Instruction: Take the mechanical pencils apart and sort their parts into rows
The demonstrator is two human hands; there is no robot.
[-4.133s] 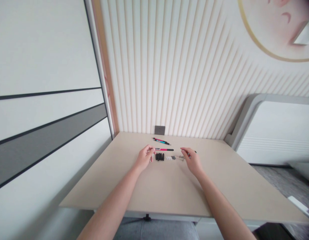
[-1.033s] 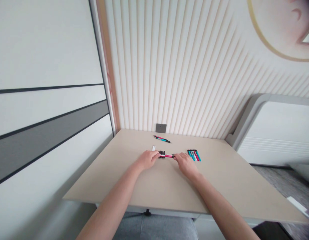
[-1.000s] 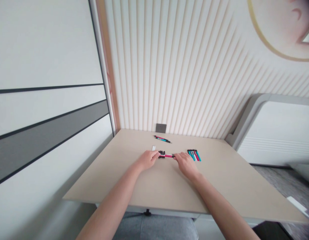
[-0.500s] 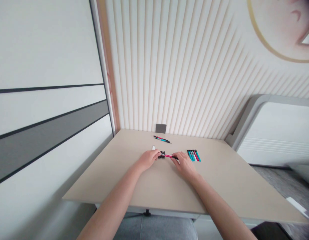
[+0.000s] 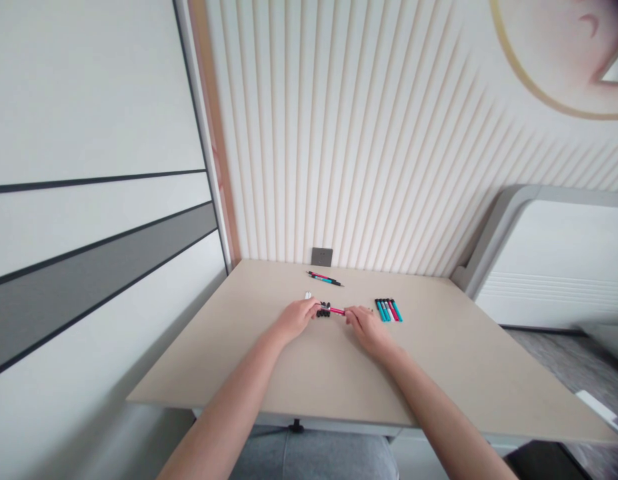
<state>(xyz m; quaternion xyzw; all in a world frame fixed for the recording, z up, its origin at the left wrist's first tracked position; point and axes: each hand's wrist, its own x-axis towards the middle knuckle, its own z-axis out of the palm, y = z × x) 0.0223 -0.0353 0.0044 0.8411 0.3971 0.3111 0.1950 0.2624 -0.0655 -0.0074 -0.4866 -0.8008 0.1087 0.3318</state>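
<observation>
A slim pink pen spans the gap between my hands, low over the desk. My left hand is closed on its left end. At the other end, the fingers of my right hand wrap round the pen and hide its dark part. Several small black pieces sit on the desk just under the pen, close to my left fingertips. A small white item lies behind my left hand. To the right of my right hand, several teal, white and pink pen barrels with black ends lie in a row.
Two assembled-looking pens, one pink and one teal, lie toward the back of the beige desk. A dark wall socket is just behind them on the ribbed wall. A white cabinet stands at the left, a bed headboard at the right.
My right fingers have curled further round the pen's dark end, which showed before and is now covered. My left hand keeps its place.
</observation>
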